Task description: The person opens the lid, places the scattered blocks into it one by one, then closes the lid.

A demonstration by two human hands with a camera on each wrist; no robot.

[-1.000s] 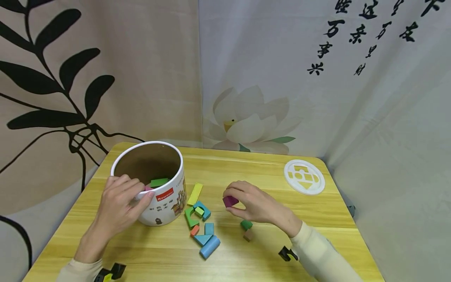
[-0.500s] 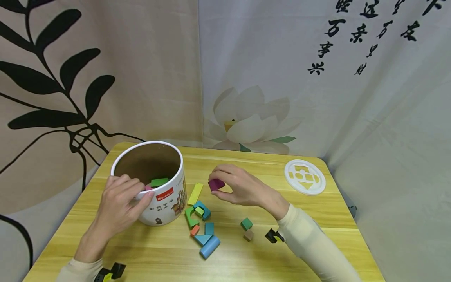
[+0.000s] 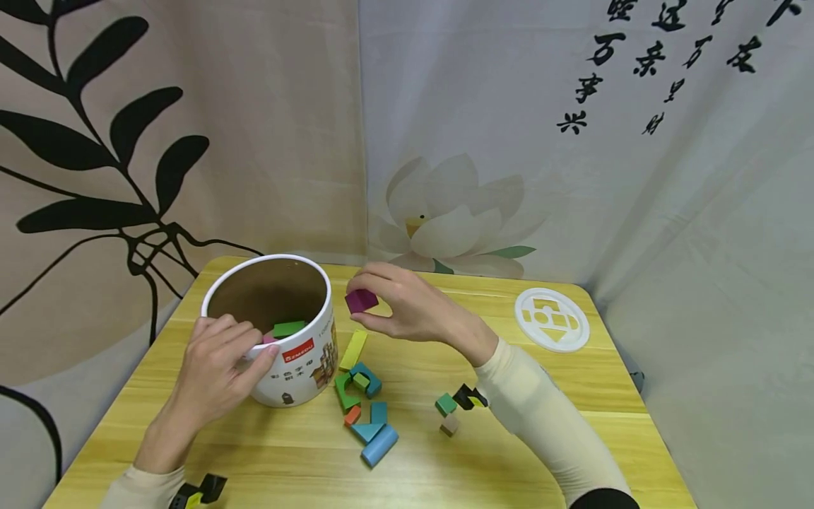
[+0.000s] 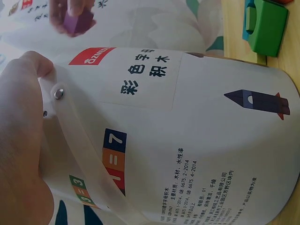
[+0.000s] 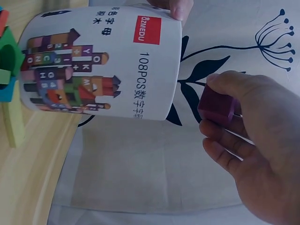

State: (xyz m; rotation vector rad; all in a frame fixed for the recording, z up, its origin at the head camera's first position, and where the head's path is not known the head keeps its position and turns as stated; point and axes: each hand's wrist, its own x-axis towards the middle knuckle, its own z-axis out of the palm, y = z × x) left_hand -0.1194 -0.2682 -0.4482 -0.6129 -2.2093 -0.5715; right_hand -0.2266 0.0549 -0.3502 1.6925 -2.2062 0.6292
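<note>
My left hand [image 3: 219, 367] grips the near rim of a white printed bucket [image 3: 305, 371], thumb outside and fingers over the edge. Inside the bucket a green block [image 3: 289, 329] and a bit of a pink block [image 3: 268, 339] show; the rest of its inside is hidden. Just right of the bucket, my right hand [image 3: 416, 304] holds a purple block [image 3: 361, 300] between thumb and fingers, raised above the table. In the right wrist view the purple block [image 5: 216, 105] is apart from the bucket's rim.
Loose blocks lie right of the bucket: yellow [image 3: 352, 350], a green arch [image 3: 345, 392], a blue cylinder [image 3: 379, 446] and several others. A green block [image 3: 446, 404] and a brownish block [image 3: 449, 425] lie farther right. A white stencil disc [image 3: 552, 293] rests at the back right.
My right hand has carried the purple block leftward and up, from over the table's middle to beside the bucket. The left hand and bucket stay in place.
</note>
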